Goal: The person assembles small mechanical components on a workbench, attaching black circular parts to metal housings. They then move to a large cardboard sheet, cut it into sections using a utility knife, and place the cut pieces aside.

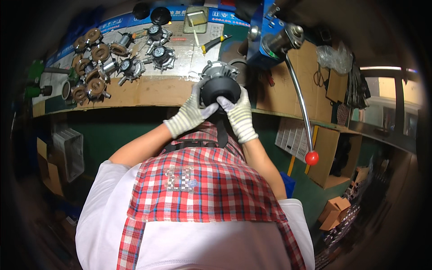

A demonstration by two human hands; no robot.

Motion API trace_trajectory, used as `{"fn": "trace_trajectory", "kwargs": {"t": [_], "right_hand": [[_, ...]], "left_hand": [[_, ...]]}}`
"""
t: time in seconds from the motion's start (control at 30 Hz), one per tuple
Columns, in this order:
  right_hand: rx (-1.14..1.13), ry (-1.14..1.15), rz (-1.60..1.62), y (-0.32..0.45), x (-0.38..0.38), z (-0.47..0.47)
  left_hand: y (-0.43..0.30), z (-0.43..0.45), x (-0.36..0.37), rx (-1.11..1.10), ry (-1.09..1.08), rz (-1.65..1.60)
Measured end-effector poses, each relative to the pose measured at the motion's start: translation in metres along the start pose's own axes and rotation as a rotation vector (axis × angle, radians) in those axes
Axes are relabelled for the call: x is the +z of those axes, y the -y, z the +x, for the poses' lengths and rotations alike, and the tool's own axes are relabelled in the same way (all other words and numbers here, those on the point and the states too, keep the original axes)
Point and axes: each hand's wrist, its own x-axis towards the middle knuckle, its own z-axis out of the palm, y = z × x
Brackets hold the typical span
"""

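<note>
A round black cup-shaped part [221, 88] is held between my two gloved hands at the bench's front edge. My left hand [193, 109] grips its left side, with the thumb laid across the near face. On the opposite side, my right hand [240, 113] curls around the rim, its thumb pressed near the centre. Just beyond the black part, a silver cast-metal housing [217, 69] shows; whether the two are joined I cannot tell. Both gloves are striped knit with greyish fingers. The fingertips behind the part are hidden.
A blue lever press [266, 40] stands at right; its steel lever [298, 91] ends in a red knob [312, 158]. Several metal pump bodies [162, 57] and brown-wheeled parts [100, 52] lie left. Farther back are a yellow-black handled tool [212, 44] and a shallow tray [195, 28] with a brush [195, 33].
</note>
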Motion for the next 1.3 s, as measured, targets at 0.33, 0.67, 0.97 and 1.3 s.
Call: {"fn": "trace_trajectory", "kwargs": {"t": [0.33, 0.67, 0.97, 1.3], "right_hand": [[-0.747, 0.013, -0.533, 0.024, -0.009, -0.058], [-0.927, 0.061, -0.976, 0.034, -0.044, -0.064], [0.417, -0.060, 0.042, 0.025, -0.112, -0.054], [0.692, -1.078, 0.286, -0.091, -0.348, 0.079]], "left_hand": [[-0.051, -0.010, -0.052, -0.393, 0.282, -0.146], [-0.058, 0.001, -0.011, -0.182, 0.302, -0.202], [0.029, 0.030, -0.025, -0.322, 0.735, 0.251], [0.074, 0.151, -0.184, -0.457, -0.102, 1.357]]}}
